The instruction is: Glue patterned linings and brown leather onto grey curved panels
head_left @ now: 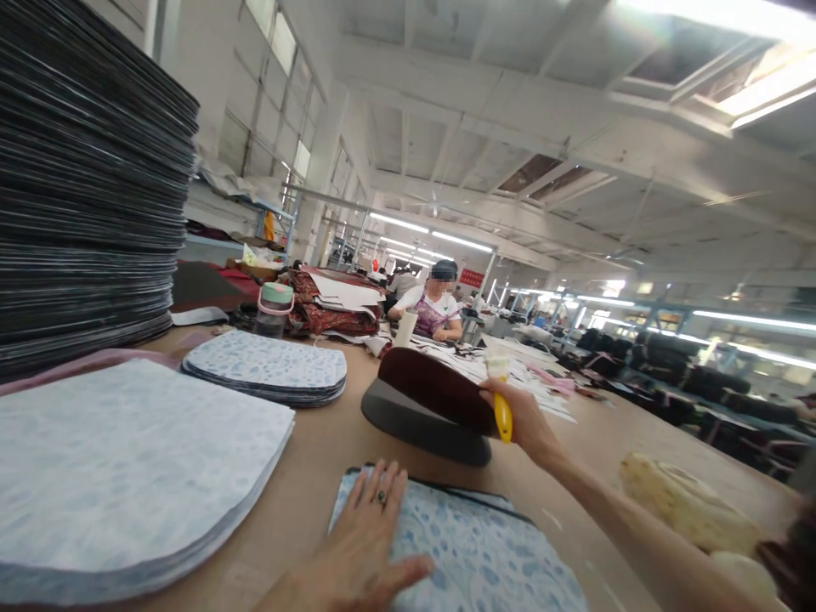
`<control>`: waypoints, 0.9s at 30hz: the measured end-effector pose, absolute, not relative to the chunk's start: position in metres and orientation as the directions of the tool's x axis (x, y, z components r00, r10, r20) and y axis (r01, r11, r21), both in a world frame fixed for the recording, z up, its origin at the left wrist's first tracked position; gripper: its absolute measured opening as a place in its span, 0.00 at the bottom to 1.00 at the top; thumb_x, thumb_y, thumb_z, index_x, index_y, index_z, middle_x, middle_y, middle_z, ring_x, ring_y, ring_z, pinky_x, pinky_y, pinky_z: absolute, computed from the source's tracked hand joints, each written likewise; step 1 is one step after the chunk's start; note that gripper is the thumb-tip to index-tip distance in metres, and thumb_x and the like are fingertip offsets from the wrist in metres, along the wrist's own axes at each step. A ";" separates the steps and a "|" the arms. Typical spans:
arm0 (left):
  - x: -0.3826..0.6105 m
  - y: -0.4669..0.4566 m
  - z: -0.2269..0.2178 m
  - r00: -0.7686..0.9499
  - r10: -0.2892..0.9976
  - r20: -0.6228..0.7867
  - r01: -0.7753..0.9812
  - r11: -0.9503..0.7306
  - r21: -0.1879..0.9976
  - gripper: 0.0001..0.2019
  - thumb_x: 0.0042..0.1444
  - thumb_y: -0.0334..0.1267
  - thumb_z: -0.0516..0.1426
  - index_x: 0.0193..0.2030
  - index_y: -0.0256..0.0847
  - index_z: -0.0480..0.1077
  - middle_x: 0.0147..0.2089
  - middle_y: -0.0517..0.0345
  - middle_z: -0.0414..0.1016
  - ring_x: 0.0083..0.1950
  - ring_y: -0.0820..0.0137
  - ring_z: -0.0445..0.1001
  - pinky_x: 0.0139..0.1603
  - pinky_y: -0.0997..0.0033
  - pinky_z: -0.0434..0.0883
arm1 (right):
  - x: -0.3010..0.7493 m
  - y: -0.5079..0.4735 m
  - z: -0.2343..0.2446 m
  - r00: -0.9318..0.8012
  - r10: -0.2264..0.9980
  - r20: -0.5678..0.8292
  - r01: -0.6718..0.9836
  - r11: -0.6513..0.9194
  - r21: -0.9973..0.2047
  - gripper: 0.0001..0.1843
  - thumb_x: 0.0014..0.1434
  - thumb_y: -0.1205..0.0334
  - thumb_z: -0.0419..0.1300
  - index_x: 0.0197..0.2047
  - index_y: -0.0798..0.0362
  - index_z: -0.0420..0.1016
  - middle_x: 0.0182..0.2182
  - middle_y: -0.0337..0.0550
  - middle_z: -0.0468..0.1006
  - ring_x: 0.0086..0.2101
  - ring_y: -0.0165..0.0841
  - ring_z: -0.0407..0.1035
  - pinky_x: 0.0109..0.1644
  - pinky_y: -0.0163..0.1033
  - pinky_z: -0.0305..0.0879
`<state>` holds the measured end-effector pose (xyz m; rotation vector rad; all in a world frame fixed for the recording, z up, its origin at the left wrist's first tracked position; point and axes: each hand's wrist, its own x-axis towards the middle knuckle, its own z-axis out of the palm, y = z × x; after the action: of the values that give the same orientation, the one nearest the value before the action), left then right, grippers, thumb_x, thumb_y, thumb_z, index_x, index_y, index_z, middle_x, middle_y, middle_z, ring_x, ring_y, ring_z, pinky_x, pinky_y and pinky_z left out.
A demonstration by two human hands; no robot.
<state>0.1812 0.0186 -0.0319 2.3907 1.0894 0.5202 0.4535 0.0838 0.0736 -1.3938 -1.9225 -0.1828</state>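
Note:
My left hand (360, 544) lies flat, fingers spread, on a blue-patterned rounded piece (484, 561) at the table's near edge. My right hand (523, 416) reaches forward, closed round a yellow-handled brush (501, 399) with a pale head. Its fingers also touch the raised edge of a dark maroon piece (433, 387), which curls up off a grey stack (421, 425) of similar shapes.
A tall stack of dark sheets (89, 178) stands at the far left. Two low stacks of blue-patterned pieces (127, 476) (271, 365) lie on the brown table (319, 459). A bottle (275, 308) and fabric piles stand behind. A person (433, 306) sits farther along. Cream-coloured items (688, 501) lie at right.

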 end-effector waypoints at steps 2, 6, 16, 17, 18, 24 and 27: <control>0.178 0.023 -0.029 0.439 0.847 0.299 0.493 -0.505 0.708 0.40 0.57 0.55 0.47 0.68 0.35 0.34 0.70 0.43 0.34 0.70 0.57 0.34 0.67 0.49 0.41 | 0.455 0.053 0.094 -0.108 0.729 0.676 0.860 0.410 -0.305 0.17 0.58 0.48 0.52 0.37 0.50 0.75 0.21 0.38 0.71 0.23 0.34 0.65 0.25 0.36 0.58; 0.175 0.030 -0.005 0.026 0.911 0.412 0.109 -0.412 0.905 0.49 0.49 0.56 0.56 0.68 0.34 0.32 0.70 0.38 0.37 0.69 0.53 0.41 0.66 0.51 0.47 | 0.452 -0.016 0.118 -0.011 0.659 0.752 0.839 0.415 -0.351 0.15 0.58 0.50 0.54 0.39 0.50 0.74 0.24 0.38 0.72 0.25 0.34 0.67 0.25 0.35 0.59; 0.183 -0.034 0.094 0.117 0.889 0.444 -0.305 -0.393 0.867 0.32 0.45 0.45 0.64 0.56 0.45 0.58 0.47 0.55 0.75 0.46 0.59 0.75 0.41 0.68 0.75 | 0.449 -0.097 0.132 0.266 0.732 0.627 0.362 0.527 -0.769 0.16 0.51 0.53 0.64 0.44 0.47 0.72 0.39 0.42 0.79 0.38 0.37 0.73 0.41 0.39 0.71; 0.183 -0.036 0.099 0.153 0.895 0.419 -0.283 -0.367 0.886 0.33 0.44 0.45 0.65 0.56 0.45 0.59 0.45 0.56 0.76 0.43 0.59 0.76 0.37 0.69 0.75 | 0.451 -0.102 0.124 0.283 0.729 0.624 0.322 0.541 -0.777 0.20 0.50 0.53 0.65 0.46 0.47 0.71 0.42 0.43 0.78 0.39 0.37 0.73 0.42 0.39 0.71; 0.182 -0.034 0.101 0.202 0.901 0.384 -0.260 -0.329 0.908 0.33 0.43 0.46 0.65 0.55 0.45 0.59 0.44 0.55 0.77 0.42 0.58 0.76 0.35 0.68 0.75 | 0.454 -0.107 0.115 0.312 0.726 0.613 0.279 0.547 -0.790 0.22 0.49 0.53 0.66 0.47 0.47 0.70 0.45 0.44 0.77 0.38 0.37 0.73 0.41 0.39 0.72; 0.189 0.013 0.054 0.578 0.779 0.242 -0.056 -0.258 0.964 0.28 0.47 0.45 0.62 0.55 0.42 0.63 0.54 0.50 0.71 0.54 0.58 0.70 0.54 0.62 0.67 | 0.473 -0.130 0.037 0.511 0.738 0.440 0.151 0.428 -0.891 0.17 0.43 0.51 0.69 0.32 0.52 0.72 0.45 0.51 0.75 0.30 0.37 0.75 0.31 0.39 0.73; 0.187 0.037 0.022 0.686 0.706 0.174 0.069 -0.301 0.951 0.26 0.50 0.46 0.59 0.56 0.43 0.63 0.53 0.51 0.72 0.54 0.57 0.69 0.56 0.57 0.64 | 0.490 -0.130 0.006 0.518 0.742 0.425 0.214 0.369 -0.905 0.17 0.46 0.49 0.67 0.29 0.53 0.72 0.43 0.52 0.76 0.33 0.39 0.75 0.36 0.41 0.72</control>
<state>0.1865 0.0366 0.0217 1.7865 0.6176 0.7156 0.4898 -0.1304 0.0063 -1.1803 -1.0103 0.4263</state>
